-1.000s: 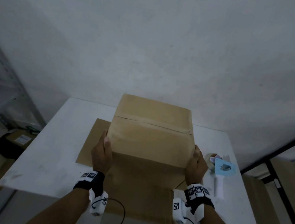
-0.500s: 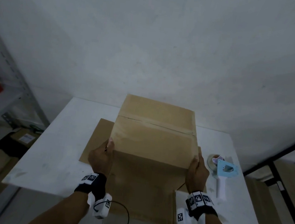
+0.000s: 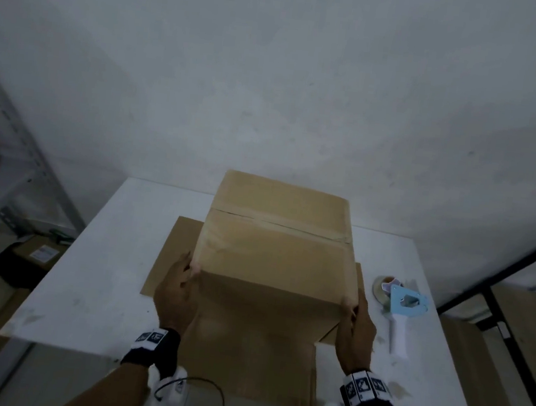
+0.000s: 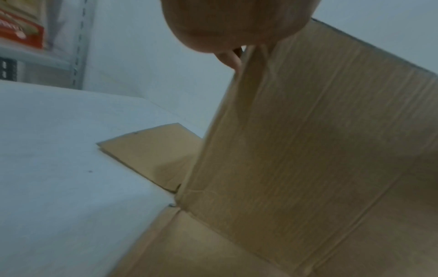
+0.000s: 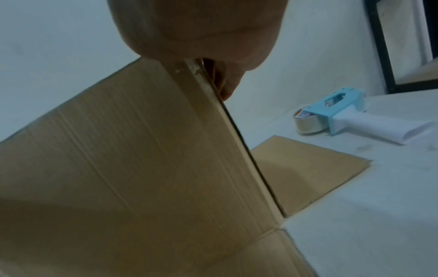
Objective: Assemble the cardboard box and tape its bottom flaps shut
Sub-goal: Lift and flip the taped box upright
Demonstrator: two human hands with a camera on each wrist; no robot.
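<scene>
Left hand [image 3: 177,296]: grips the box [image 3: 274,257] at its near left top corner, fingers on the side wall. Right hand [image 3: 356,329]: grips the near right top corner. Box: centre of frame, standing on table [image 3: 114,252], 2 top flaps folded shut, lower flaps splayed flat. Tape gun [image 3: 398,309]: right of box, lying on table, apart from box.

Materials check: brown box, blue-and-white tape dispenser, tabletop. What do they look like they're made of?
Brown box: corrugated cardboard, matte; fluting ribs show on the wall in both wrist views.
Blue-and-white tape dispenser: probably moulded plastic, smooth, pale blue frame, white handle; its glossy roll looks like clear film.
White tabletop: smooth, matte, scuffed; likely laminate or painted board, cannot tell which.
</scene>
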